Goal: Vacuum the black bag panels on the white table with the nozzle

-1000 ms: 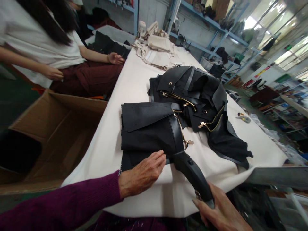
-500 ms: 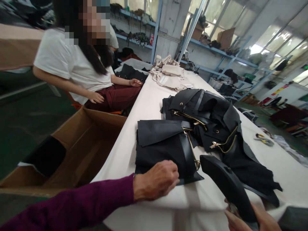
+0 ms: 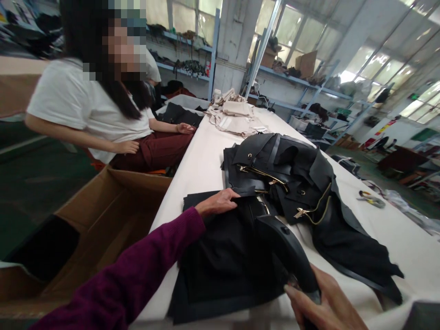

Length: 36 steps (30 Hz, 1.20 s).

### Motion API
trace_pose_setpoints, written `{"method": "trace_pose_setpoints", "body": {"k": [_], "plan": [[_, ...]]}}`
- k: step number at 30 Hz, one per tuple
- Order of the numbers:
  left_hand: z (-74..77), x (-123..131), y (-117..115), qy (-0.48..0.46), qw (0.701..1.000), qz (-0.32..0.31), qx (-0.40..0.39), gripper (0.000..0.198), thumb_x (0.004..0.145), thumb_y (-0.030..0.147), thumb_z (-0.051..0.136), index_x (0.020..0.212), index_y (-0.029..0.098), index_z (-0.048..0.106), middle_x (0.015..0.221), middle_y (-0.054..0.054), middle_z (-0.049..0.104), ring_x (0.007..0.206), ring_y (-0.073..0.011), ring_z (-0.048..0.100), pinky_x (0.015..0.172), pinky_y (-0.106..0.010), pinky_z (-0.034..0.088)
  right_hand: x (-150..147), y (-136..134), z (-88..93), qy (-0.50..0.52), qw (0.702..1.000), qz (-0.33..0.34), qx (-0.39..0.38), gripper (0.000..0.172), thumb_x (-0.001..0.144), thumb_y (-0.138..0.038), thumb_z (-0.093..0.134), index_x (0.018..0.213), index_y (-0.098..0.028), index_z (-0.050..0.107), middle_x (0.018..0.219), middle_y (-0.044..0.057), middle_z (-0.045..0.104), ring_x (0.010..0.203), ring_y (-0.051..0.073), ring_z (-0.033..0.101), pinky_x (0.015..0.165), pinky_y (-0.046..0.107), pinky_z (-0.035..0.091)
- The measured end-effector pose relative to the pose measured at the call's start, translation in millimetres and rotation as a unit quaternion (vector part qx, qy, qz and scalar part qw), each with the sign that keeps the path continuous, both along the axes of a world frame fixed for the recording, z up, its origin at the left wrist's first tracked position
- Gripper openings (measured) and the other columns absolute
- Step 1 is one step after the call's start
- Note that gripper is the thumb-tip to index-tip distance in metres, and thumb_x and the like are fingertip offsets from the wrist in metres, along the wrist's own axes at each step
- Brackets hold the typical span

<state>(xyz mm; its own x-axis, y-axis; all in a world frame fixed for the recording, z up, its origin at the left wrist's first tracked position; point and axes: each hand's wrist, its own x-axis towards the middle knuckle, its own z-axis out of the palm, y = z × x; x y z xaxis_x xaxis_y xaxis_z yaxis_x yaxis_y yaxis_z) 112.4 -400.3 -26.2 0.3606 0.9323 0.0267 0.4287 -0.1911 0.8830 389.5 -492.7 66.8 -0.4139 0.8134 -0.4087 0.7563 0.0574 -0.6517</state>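
My left hand rests on the far edge of a black fabric bag panel, with its fingers spread and a purple knit sleeve behind it. The panel lies spread out on the table in front of me. My right hand grips the handle of a black hand iron, whose front end sits over the panel's right side. Its sole is hidden. Just beyond lies a heap of black bag pieces with leather straps and gold zippers.
The long table has a cream cover. Cream cloth pieces lie at its far end, and a small yellow-handled tool lies at right. A seated person is at left, beyond an open cardboard box. Blue shelves line the back.
The black panel's flap no longer shows, and the panel now spreads toward me. My left hand has moved to its far edge. The iron has come down over the panel from the right.
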Motion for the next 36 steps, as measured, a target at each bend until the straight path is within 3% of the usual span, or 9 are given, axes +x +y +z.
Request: {"method": "trace_pose_setpoints", "body": {"k": [3,7,13,17,23,26,29,32,36], "plan": [[0.9,-4,-5,-0.099,0.990,-0.030,-0.098,0.021,0.067,0.017,0.048,0.078,0.008,0.065,0.067,-0.003,0.062,0.058,-0.0144,0.054,0.055,-0.024,0.044,-13,9,-2.8,0.019,1.000,0.003,0.001,0.021,0.081,-0.039,0.048,0.075,-0.019,0.047,0.055,-0.003,0.053,0.053,0.014,0.054,0.053,0.024,0.043],[-4.9,-6,-6,-0.207,0.960,-0.045,-0.184,0.023,0.065,0.021,0.056,0.083,0.010,0.066,0.073,-0.003,0.067,0.062,-0.0135,0.056,0.063,-0.024,0.046,-27,19,-8.2,0.036,0.999,0.010,0.016,0.014,0.081,-0.031,0.051,0.075,-0.018,0.047,0.057,-0.003,0.053,0.054,0.013,0.055,0.052,0.022,0.043],[-13.1,1,-7,-0.277,0.920,-0.093,-0.260,0.015,0.064,0.021,0.064,0.075,0.012,0.068,0.066,0.000,0.066,0.056,-0.0109,0.053,0.058,-0.021,0.043,-39,45,-9.6,0.064,0.997,-0.009,0.041,0.020,0.082,-0.034,0.050,0.071,-0.018,0.048,0.055,-0.002,0.055,0.052,0.013,0.055,0.050,0.023,0.041],[-20.4,5,-2,-0.313,0.906,-0.095,-0.269,0.026,0.061,0.020,0.066,0.086,0.013,0.068,0.078,0.000,0.068,0.068,-0.0135,0.058,0.071,-0.024,0.046,-26,54,-1.9,0.064,0.995,-0.041,0.067,0.029,0.083,-0.041,0.049,0.065,-0.019,0.046,0.057,0.000,0.055,0.054,0.014,0.054,0.053,0.024,0.041],[-25.9,5,3,-0.331,0.899,-0.110,-0.263,0.034,0.062,0.018,0.066,0.095,0.014,0.067,0.086,-0.001,0.069,0.079,-0.0155,0.059,0.079,-0.026,0.045,-4,29,-1.6,0.008,0.998,-0.029,0.046,0.024,0.081,-0.040,0.051,0.069,-0.019,0.048,0.055,-0.002,0.055,0.055,0.014,0.054,0.056,0.025,0.043],[-24.1,6,2,-0.324,0.903,-0.114,-0.256,0.034,0.062,0.017,0.066,0.095,0.014,0.068,0.088,0.000,0.069,0.081,-0.0161,0.059,0.081,-0.026,0.044,-12,23,-8.9,0.015,1.000,0.000,0.000,0.014,0.081,-0.031,0.050,0.074,-0.019,0.048,0.055,-0.003,0.055,0.054,0.014,0.055,0.054,0.024,0.043],[-21.1,8,-1,-0.306,0.910,-0.119,-0.254,0.031,0.062,0.015,0.066,0.092,0.014,0.070,0.088,0.000,0.069,0.081,-0.0155,0.058,0.079,-0.024,0.043,-29,32,-10.9,0.029,1.000,0.000,0.005,0.013,0.081,-0.030,0.051,0.075,-0.019,0.047,0.054,-0.004,0.054,0.051,0.013,0.054,0.051,0.023,0.041],[-19.3,10,-3,-0.296,0.910,-0.126,-0.261,0.030,0.064,0.017,0.065,0.093,0.014,0.069,0.087,0.000,0.069,0.075,-0.0137,0.058,0.074,-0.023,0.044,-39,48,-5.3,0.053,0.997,-0.011,0.051,0.017,0.081,-0.031,0.050,0.070,-0.018,0.048,0.055,-0.003,0.054,0.052,0.013,0.054,0.051,0.023,0.041],[-19.5,10,-4,-0.296,0.910,-0.126,-0.263,0.027,0.065,0.019,0.065,0.091,0.013,0.068,0.085,-0.001,0.069,0.074,-0.0137,0.059,0.076,-0.024,0.045,-24,52,3.5,0.065,0.995,-0.029,0.069,0.029,0.085,-0.039,0.048,0.064,-0.019,0.047,0.055,-0.001,0.054,0.052,0.013,0.054,0.052,0.024,0.041]]}}
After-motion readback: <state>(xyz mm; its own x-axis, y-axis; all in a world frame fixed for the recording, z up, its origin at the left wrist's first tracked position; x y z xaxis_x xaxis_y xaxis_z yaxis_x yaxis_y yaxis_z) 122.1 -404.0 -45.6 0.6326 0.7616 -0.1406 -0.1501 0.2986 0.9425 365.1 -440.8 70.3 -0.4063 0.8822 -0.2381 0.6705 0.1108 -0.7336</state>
